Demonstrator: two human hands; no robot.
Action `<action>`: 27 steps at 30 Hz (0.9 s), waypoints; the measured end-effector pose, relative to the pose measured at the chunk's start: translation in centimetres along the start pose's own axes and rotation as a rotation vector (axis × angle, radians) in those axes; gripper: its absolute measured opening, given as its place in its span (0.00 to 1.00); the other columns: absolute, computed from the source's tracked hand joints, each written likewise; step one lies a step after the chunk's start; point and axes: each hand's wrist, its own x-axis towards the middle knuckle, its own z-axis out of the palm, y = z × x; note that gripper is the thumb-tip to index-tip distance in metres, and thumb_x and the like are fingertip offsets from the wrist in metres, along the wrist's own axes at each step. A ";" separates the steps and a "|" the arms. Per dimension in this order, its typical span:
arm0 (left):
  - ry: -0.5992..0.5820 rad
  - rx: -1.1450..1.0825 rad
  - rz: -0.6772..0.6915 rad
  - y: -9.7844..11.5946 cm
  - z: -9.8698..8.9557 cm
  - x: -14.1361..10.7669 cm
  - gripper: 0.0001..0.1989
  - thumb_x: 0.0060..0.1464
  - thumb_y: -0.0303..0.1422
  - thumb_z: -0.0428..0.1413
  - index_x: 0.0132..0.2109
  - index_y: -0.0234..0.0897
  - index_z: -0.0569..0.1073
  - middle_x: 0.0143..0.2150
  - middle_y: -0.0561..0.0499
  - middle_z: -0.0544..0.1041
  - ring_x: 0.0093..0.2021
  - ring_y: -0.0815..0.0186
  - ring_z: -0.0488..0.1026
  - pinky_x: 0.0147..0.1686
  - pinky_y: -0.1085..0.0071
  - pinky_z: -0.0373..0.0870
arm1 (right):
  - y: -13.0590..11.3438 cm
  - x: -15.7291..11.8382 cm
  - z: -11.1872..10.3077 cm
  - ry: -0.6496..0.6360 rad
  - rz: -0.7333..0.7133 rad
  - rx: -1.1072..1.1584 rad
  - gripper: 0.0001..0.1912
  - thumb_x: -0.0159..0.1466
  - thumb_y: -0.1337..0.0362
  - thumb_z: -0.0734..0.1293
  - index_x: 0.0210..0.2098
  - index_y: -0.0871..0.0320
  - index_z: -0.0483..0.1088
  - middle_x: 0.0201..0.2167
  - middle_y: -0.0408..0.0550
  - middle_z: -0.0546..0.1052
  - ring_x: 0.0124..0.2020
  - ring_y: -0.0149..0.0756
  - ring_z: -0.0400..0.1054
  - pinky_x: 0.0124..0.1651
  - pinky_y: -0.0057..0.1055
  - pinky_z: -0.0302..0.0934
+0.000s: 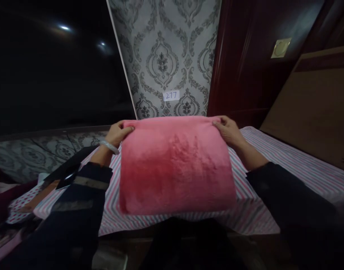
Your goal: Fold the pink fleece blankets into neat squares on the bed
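Observation:
A pink plush blanket [174, 168], folded into a rough rectangle, hangs over the near part of a striped cloth [284, 161]. My left hand [117, 134] pinches its upper left corner between thumb and fingers, and a pale bracelet circles that wrist. At the upper right corner, my right hand [227, 130] grips the fabric the same way. The blanket's upper edge is stretched fairly straight between both hands. Darker brushed patches mark the pile on its front. Whether its lower edge touches the cloth, I cannot tell.
Patterned wallpaper carries a paper label [171, 95] reading 277. A large black screen [56, 63] stands at the left. On the right are a dark red panel with a switch plate [281, 48] and a cardboard box [315, 108]. Assorted fabrics [23, 202] lie at the lower left.

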 end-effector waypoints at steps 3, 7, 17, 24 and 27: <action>-0.195 0.247 -0.169 -2.0 3.6 0.0 0.27 0.53 0.42 0.57 0.56 0.30 0.73 0.44 0.40 0.81 0.40 0.56 0.79 0.39 0.63 0.76 | 3.6 -0.4 2.4 -0.097 0.257 -0.189 0.19 0.66 0.56 0.61 0.48 0.63 0.73 0.37 0.55 0.80 0.35 0.40 0.74 0.41 0.39 0.70; -0.333 0.431 -0.202 -4.0 7.7 -1.3 0.27 0.57 0.37 0.54 0.61 0.29 0.70 0.58 0.35 0.76 0.57 0.53 0.75 0.55 0.62 0.71 | 5.7 -2.1 5.1 -0.183 0.292 -0.322 0.24 0.68 0.58 0.58 0.58 0.64 0.70 0.47 0.62 0.79 0.48 0.49 0.75 0.52 0.47 0.67; -0.612 0.753 0.023 -6.1 16.3 -7.3 0.32 0.66 0.46 0.42 0.71 0.38 0.59 0.75 0.39 0.52 0.76 0.50 0.45 0.70 0.39 0.37 | 5.9 -8.0 12.6 -0.561 0.002 -0.753 0.27 0.73 0.54 0.56 0.68 0.54 0.62 0.70 0.54 0.62 0.72 0.55 0.48 0.69 0.61 0.42; -0.619 0.859 0.057 -8.5 17.1 -8.7 0.34 0.68 0.50 0.36 0.73 0.38 0.54 0.76 0.40 0.51 0.75 0.50 0.45 0.70 0.39 0.41 | 9.1 -10.3 12.7 -0.538 -0.099 -0.890 0.27 0.75 0.52 0.53 0.69 0.53 0.60 0.70 0.55 0.61 0.71 0.55 0.50 0.67 0.60 0.48; -0.611 0.839 0.058 -8.7 17.1 -8.4 0.34 0.68 0.49 0.36 0.73 0.38 0.55 0.75 0.40 0.53 0.75 0.51 0.47 0.70 0.40 0.42 | 9.3 -10.0 12.8 -0.530 -0.100 -0.893 0.27 0.75 0.52 0.52 0.69 0.52 0.60 0.70 0.54 0.61 0.71 0.55 0.51 0.67 0.60 0.48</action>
